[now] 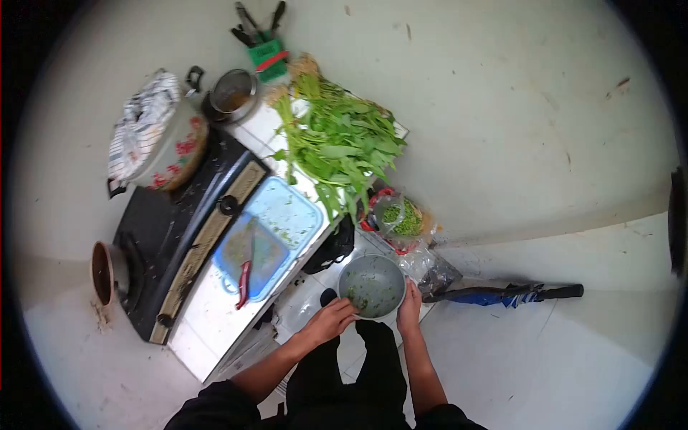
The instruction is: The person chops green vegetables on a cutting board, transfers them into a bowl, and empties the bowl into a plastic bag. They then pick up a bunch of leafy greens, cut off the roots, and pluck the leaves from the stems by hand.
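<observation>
counter (208, 326): stove (165, 244) | blue board (290, 211) | leafy greens (344, 143) || floor (545, 365): umbrella (502, 294) | plastic bags (430, 269)

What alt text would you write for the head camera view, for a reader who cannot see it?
Seen from above, a person's left hand and right hand hold a metal bowl with green scraps inside. On a counter lie a bundle of leafy greens and a blue cutting board with a red-handled knife, next to a black stove.

One bowl (373, 284), one knife (246, 262), one cutting board (294, 212), one umbrella (502, 294).
</observation>
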A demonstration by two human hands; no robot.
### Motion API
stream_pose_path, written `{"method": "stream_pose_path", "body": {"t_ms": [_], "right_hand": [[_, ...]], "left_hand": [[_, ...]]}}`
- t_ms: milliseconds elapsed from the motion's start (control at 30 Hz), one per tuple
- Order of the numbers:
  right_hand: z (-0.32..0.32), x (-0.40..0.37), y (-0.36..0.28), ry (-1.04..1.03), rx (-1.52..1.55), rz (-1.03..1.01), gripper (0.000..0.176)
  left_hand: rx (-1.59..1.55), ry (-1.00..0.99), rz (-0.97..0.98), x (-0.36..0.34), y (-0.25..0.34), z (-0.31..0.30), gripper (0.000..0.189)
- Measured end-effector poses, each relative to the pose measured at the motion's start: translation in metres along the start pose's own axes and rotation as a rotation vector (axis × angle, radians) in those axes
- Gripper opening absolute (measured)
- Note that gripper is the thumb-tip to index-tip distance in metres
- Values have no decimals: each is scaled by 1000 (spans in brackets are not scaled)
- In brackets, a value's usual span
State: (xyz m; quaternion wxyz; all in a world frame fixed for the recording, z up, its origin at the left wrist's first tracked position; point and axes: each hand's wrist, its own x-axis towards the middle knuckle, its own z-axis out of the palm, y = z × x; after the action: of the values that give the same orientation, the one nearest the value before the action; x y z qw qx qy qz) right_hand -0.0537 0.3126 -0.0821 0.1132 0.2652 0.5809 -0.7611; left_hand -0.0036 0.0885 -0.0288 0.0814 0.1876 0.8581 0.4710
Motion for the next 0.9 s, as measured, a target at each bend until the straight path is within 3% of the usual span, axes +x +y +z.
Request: {"method": "stream_pose_path", "body": {"t_ms": [133, 300, 467, 700, 900], "right_hand": [[61, -63, -33, -124, -35, 10, 37], [131, -101, -71, -525, -161, 47, 34], [180, -121, -73, -675, -317, -19, 32], [215, -143, -36, -725, -353, 78, 32], [249, -164, 23, -893, -563, 159, 33]], "left_hand": [[56, 174, -49, -64, 53, -60, 23], [145, 584, -172, -134, 86, -103, 19], [178, 871, -511, -191, 87, -123, 18], [160, 984, -657, -247, 32, -125, 13], [155, 959, -625, -257, 13, -125, 12]]}}
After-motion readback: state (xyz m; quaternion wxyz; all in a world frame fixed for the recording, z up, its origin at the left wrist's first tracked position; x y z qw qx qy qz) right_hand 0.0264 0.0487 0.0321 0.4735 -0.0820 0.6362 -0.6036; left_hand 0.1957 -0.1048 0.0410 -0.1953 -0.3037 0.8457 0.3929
